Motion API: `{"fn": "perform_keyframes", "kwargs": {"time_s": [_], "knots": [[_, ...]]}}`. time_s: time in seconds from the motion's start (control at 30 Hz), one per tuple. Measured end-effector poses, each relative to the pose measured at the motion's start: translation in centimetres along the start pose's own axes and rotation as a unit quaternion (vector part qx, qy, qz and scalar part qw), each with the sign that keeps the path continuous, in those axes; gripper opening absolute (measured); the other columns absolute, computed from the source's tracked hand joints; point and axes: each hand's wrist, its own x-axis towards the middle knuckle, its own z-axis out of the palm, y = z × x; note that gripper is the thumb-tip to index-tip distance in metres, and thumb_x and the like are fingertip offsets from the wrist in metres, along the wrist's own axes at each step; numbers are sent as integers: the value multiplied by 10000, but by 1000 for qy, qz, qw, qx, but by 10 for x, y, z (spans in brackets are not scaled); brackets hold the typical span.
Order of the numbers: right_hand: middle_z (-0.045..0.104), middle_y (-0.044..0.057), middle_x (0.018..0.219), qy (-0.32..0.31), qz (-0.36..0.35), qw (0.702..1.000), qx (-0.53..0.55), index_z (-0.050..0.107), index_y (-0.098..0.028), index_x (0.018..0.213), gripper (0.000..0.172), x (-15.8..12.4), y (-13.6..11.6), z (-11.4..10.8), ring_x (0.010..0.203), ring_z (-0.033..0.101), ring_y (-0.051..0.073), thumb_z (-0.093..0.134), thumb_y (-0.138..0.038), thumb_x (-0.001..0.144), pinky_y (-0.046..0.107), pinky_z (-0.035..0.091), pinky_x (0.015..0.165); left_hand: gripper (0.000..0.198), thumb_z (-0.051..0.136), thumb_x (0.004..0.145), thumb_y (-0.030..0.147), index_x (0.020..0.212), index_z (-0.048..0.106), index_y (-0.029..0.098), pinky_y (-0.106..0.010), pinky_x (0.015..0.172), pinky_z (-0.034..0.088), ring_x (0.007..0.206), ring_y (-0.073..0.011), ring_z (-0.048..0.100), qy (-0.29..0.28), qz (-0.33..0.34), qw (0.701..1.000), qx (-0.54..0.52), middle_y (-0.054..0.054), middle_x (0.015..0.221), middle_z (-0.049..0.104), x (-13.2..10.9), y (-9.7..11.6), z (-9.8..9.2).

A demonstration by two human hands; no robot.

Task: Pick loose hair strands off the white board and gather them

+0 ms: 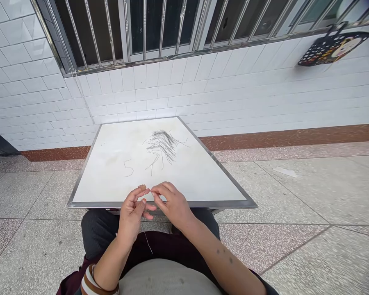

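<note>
My left hand [135, 207] is over the table's near edge with its fingers curled and the thumb bent inward. A thin pale strand [148, 242] hangs below it over my lap, and its upper part is lost among the fingers. Beside it, my right hand [171, 200] pinches thumb and forefinger together, the tips almost meeting the left fingertips. What lies in that pinch is too fine to make out. On the white tabletop [209, 180] beyond my hands is a loose bunch of thin dark strands [163, 143], some straight and some bent. One curled strand [128, 169] lies apart, to the left.
The table has a grey metal rim [221, 168] and its far side is near a white tiled wall [160, 96]. Barred windows [160, 28] are above. A dark patterned bag [329, 49] hangs at the right. A white scrap [285, 171] lies on the speckled floor.
</note>
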Motion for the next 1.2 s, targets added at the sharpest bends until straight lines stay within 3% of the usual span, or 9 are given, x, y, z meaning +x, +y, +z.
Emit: {"fn": "perform_keyframes", "kwargs": {"time_s": [0.83,1.1,1.2], "knots": [[605,11,751,31,40,999,-18,607,-232,833,133,0,-11,-4,730,586,164,508,-150,868,277,475,629,412,606,856,358,1252,588,245,-252,511,579,762,-181,707,-14,43,995,90,-129,1345,560,-11,6,7],[562,-1,678,35,64,997,-24,560,-228,759,143,2,-19,-8,676,547,153,489,-151,855,252,426,579,452,560,875,251,1325,556,296,-299,597,587,748,-187,695,-8,108,976,190,-89,1257,634,-19,3,4],[564,-5,683,41,63,997,-25,560,-221,760,144,2,-19,-8,672,545,144,482,-142,853,246,422,587,533,488,890,164,1404,453,301,-299,647,583,765,-178,696,-21,170,937,304,-81,1190,673,-18,-4,1]]}}
